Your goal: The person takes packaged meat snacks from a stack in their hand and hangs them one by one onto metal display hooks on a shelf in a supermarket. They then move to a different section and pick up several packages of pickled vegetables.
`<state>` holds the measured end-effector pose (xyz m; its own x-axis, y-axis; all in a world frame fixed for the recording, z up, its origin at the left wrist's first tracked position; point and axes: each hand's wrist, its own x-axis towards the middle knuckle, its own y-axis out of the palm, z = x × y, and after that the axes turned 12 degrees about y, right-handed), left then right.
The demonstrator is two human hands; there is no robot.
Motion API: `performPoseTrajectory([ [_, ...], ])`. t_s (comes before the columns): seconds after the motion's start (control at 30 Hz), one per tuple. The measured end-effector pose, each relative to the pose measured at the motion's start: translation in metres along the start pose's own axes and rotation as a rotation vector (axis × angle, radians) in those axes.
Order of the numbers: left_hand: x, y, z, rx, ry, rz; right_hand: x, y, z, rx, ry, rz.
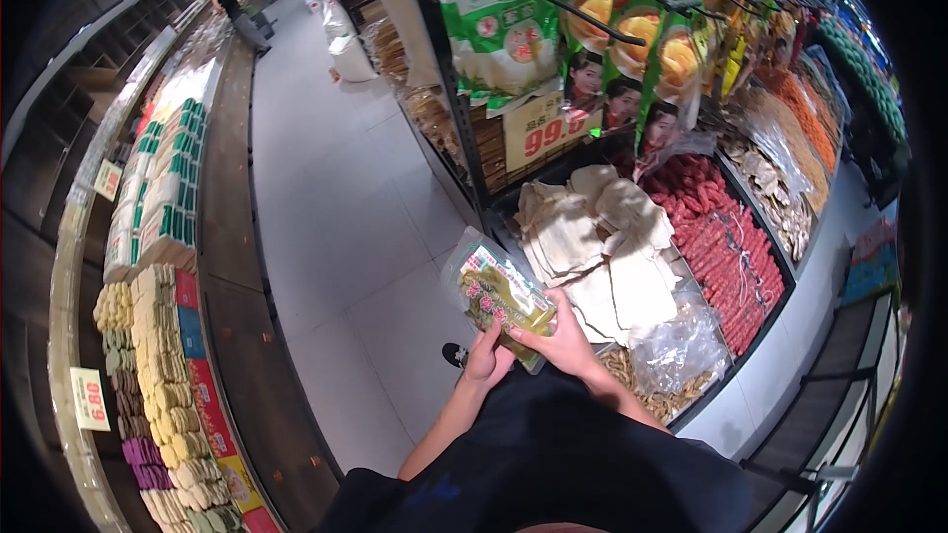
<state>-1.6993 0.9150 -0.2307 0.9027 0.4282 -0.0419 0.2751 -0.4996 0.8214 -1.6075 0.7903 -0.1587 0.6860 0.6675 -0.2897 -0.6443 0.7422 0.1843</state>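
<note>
A sealed clear-edged packet of greenish preserved food [498, 289], bearing printed writing, is held in front of my body. My left hand [489, 354] grips its lower left edge. On the lower right edge, the thumb of my right hand [559, 340] presses on the front. Just beyond my right hand lie flat, pale dried sheets of food [629, 289] in a bin. A crumpled clear plastic bag [678, 348] rests below them, over brown dried pieces [670, 392].
Red sausages [729, 259] fill the neighbouring bin. Green packets [503, 33] hang from metal hooks [578, 11] above. A low shelf with bundled noodles [178, 400] runs along the left of the tiled aisle [333, 237]. Farther off are a white sack [348, 48] and a person [241, 18].
</note>
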Motion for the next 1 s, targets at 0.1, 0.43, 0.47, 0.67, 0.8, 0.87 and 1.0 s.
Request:
performPoseTrajectory([
  [0.1, 0.000, -0.010, -0.008, -0.241, -0.036, -0.193, 0.010, 0.000, 0.015, -0.574, 0.070, -0.006],
  [0.43, -0.020, -0.031, -0.020, -0.188, -0.021, -0.346, 0.116, -0.023, 0.130, -0.121, -0.403, 0.026],
  [0.47, -0.019, -0.031, -0.018, -0.180, -0.018, -0.331, 0.122, -0.017, 0.144, 0.099, -0.295, 0.092],
  [0.67, -0.017, -0.032, -0.011, -0.188, -0.029, -0.296, 0.174, -0.010, 0.165, 0.704, -0.254, 0.515],
  [0.8, -0.024, -0.022, -0.013, -0.196, -0.038, -0.310, 0.174, -0.006, 0.168, 0.754, -0.323, 0.392],
  [0.87, -0.026, -0.024, -0.012, -0.182, -0.031, -0.330, 0.172, -0.005, 0.168, 0.753, -0.374, 0.253],
  [1.0, -0.030, -0.034, -0.011, -0.195, -0.046, -0.314, 0.164, -0.004, 0.174, 0.781, -0.380, 0.227],
])
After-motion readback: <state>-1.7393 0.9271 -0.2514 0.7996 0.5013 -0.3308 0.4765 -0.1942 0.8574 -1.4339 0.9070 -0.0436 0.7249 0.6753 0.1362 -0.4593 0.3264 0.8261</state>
